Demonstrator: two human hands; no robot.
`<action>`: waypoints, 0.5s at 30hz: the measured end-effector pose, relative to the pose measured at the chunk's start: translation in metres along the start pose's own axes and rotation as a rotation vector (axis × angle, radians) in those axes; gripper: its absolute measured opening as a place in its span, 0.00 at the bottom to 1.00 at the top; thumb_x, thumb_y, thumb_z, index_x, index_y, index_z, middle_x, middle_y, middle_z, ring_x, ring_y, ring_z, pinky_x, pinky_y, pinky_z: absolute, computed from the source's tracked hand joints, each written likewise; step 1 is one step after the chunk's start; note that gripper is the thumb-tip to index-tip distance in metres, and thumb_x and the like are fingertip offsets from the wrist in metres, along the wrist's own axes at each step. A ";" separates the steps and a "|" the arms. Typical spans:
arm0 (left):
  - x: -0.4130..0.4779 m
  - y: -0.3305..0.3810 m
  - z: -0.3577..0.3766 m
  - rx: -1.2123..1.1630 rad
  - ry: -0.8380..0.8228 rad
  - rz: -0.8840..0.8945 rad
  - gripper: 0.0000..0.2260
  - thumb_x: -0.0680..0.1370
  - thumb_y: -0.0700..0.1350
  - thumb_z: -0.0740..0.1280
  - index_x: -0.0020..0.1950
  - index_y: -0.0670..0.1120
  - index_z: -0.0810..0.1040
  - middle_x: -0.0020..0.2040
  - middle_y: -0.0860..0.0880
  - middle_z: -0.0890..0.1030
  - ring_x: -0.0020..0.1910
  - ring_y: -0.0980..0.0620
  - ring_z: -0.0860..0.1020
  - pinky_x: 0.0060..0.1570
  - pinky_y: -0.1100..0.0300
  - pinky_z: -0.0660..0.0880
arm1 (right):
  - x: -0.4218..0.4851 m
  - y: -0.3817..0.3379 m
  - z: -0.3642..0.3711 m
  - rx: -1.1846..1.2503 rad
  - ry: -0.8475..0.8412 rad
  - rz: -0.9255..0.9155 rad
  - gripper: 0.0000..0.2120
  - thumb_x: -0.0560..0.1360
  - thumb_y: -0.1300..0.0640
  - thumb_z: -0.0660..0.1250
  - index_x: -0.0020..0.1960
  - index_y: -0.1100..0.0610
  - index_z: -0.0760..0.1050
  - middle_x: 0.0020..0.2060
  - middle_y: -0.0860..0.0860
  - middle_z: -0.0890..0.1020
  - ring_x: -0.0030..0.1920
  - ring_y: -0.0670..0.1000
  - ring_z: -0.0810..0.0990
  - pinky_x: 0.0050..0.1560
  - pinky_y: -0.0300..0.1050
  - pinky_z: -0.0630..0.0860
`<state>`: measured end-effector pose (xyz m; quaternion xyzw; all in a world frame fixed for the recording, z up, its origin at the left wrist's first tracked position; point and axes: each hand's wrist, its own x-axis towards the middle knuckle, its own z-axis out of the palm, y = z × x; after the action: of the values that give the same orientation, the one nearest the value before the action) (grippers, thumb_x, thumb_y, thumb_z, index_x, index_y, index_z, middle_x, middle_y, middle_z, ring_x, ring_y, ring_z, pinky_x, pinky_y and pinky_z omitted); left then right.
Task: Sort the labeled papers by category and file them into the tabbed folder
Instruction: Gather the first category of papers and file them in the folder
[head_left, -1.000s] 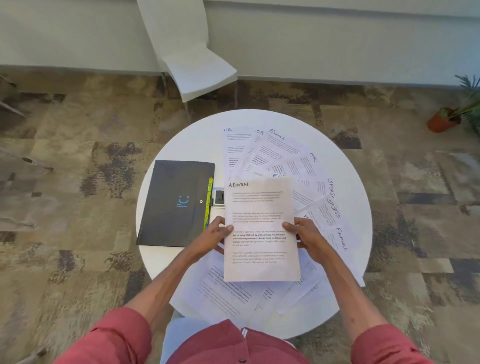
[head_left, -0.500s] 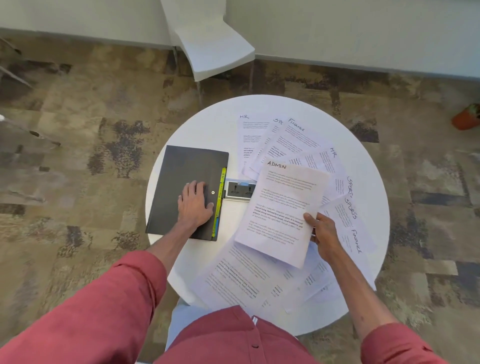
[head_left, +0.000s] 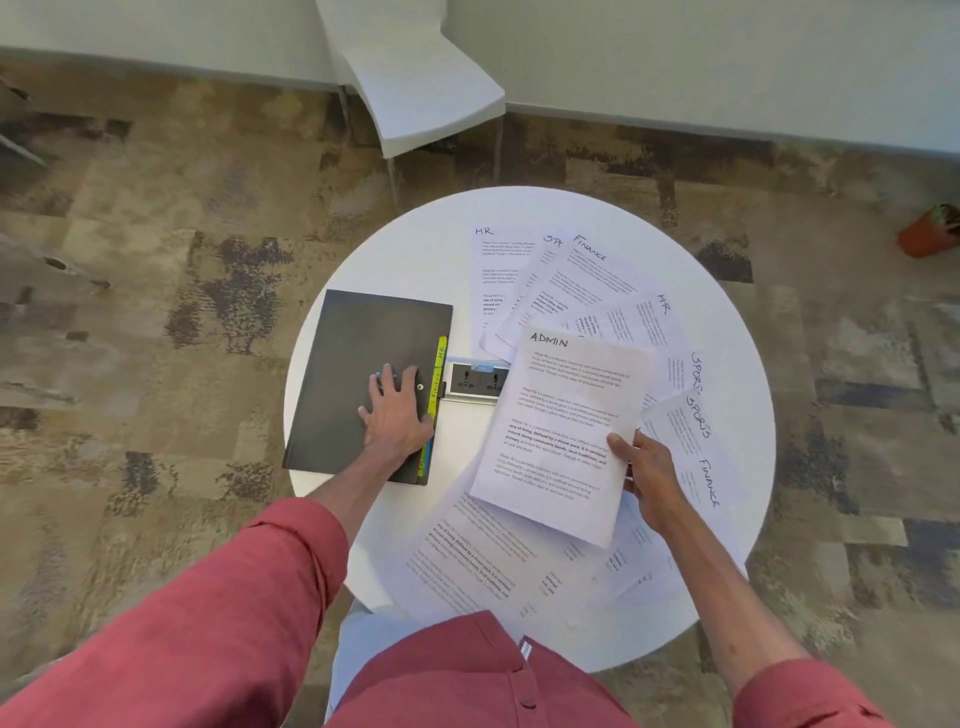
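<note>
While loose papers (head_left: 582, 291) fan across the right half of the round white table (head_left: 415, 249), a socket box (head_left: 475, 382) sits in the top between the folder (head_left: 348, 364) and the sheets, its right end under the held page. White chair (head_left: 421, 83) past the far rim, orange plant pot (head_left: 927, 234) on the carpet far right. Left hand (head_left: 397, 415) lies flat on the folder cover, fingers straight and spread, by the snap button. Right hand (head_left: 649, 475) pinches the ADMIN sheet (head_left: 566, 431) at its right edge, thumb on top, with the sheet tilted over other pages. Folder is dark grey, closed, on the left side of the table. Yellow-green and blue tabs (head_left: 436, 395) stick out along its right edge, top one reading HR. Headings on the spread read HR, SPORTS, FINANCE. Folder's near-left corner reaches the table rim and the near pages reach the rim by the lap. Bare tabletop beyond the folder, far left.
</note>
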<state>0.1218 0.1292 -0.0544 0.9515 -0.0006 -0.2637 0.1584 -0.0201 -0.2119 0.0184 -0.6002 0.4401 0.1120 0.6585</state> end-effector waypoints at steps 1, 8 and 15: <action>-0.001 0.001 -0.002 0.014 0.001 0.015 0.36 0.77 0.47 0.71 0.82 0.51 0.58 0.84 0.38 0.57 0.84 0.31 0.54 0.71 0.24 0.67 | -0.001 0.001 -0.001 0.000 0.004 0.001 0.05 0.83 0.59 0.70 0.57 0.54 0.83 0.49 0.51 0.90 0.48 0.55 0.87 0.49 0.53 0.81; -0.028 0.001 -0.030 0.105 0.152 0.284 0.15 0.83 0.39 0.62 0.68 0.47 0.64 0.58 0.42 0.79 0.38 0.40 0.80 0.42 0.39 0.83 | -0.003 0.005 -0.007 0.019 0.019 0.002 0.06 0.82 0.59 0.70 0.58 0.54 0.83 0.51 0.52 0.89 0.51 0.56 0.87 0.55 0.57 0.82; -0.052 -0.011 -0.055 0.247 0.276 0.201 0.11 0.86 0.39 0.60 0.65 0.38 0.78 0.81 0.45 0.71 0.47 0.34 0.87 0.47 0.41 0.82 | -0.005 0.010 0.005 0.049 -0.018 -0.002 0.05 0.82 0.59 0.71 0.56 0.54 0.84 0.50 0.52 0.90 0.52 0.57 0.86 0.53 0.56 0.82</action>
<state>0.1036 0.1612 0.0133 0.9859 -0.1059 -0.1119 0.0648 -0.0279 -0.2028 0.0143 -0.5833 0.4361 0.1060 0.6770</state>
